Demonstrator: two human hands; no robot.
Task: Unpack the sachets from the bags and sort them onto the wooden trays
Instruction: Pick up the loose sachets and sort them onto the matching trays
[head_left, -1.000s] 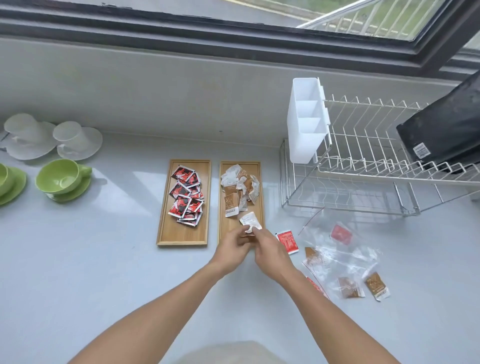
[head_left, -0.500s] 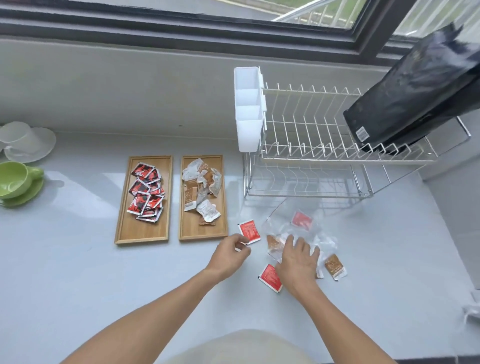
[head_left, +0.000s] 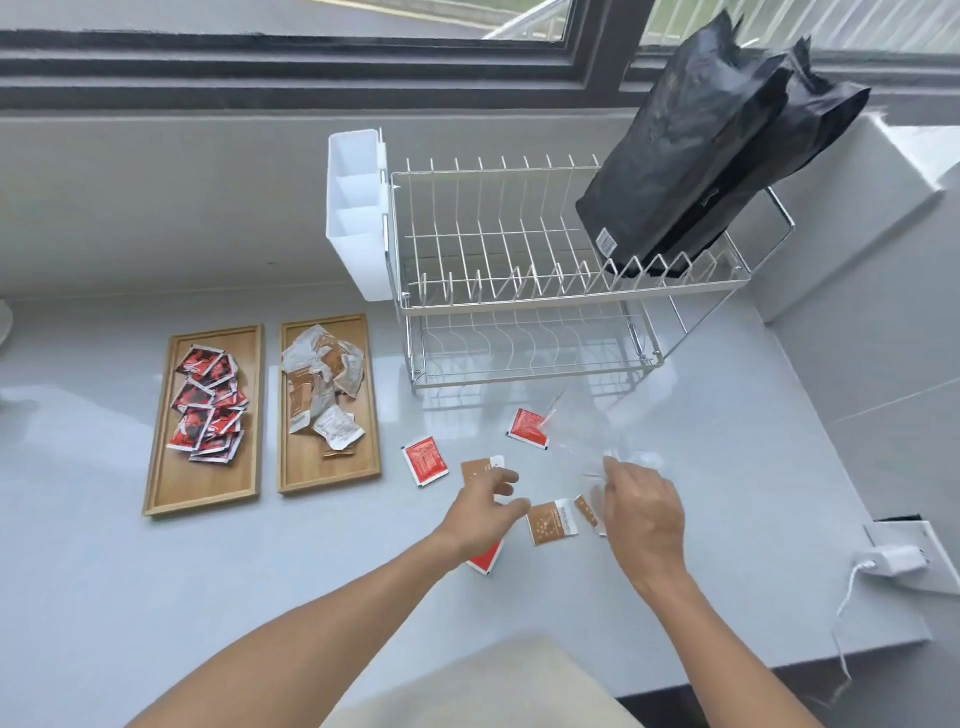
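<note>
The left hand (head_left: 480, 512) hovers low over the grey counter (head_left: 727, 493), fingers spread and loosely bent, holding nothing. Its fingertips lie over the near edge of a brown sachet (head_left: 480, 469); whether they touch it cannot be told. A red sachet (head_left: 485, 560) lies partly hidden under the left wrist.

The right hand (head_left: 641, 512) pinches the near edge of a clear plastic bag (head_left: 582, 421), fingers curled on the film. The bag stretches from this hand toward the foot of the wire dish rack (head_left: 519, 291). A second brown sachet (head_left: 551, 522) lies flat between the two hands. A third brown sachet (head_left: 589, 512) lies just beside it, partly covered by the right hand.

Two more red sachets lie loose on the counter: one (head_left: 426, 460) just right of the trays, one (head_left: 527, 428) at the far edge of the bag, near the rack.

Two wooden trays stand side by side to the left, well apart from the hands. The left tray (head_left: 202, 488) carries a pile of red sachets (head_left: 208, 405). The right tray (head_left: 332, 473) carries a pile of brown and white sachets (head_left: 324, 379).

A white plastic caddy (head_left: 358, 218) hangs on the left end of the rack. A black foil bag (head_left: 717, 140) leans on its upper tier at the right. A white charger (head_left: 891, 561) with a cable sits at the right counter edge.
</note>
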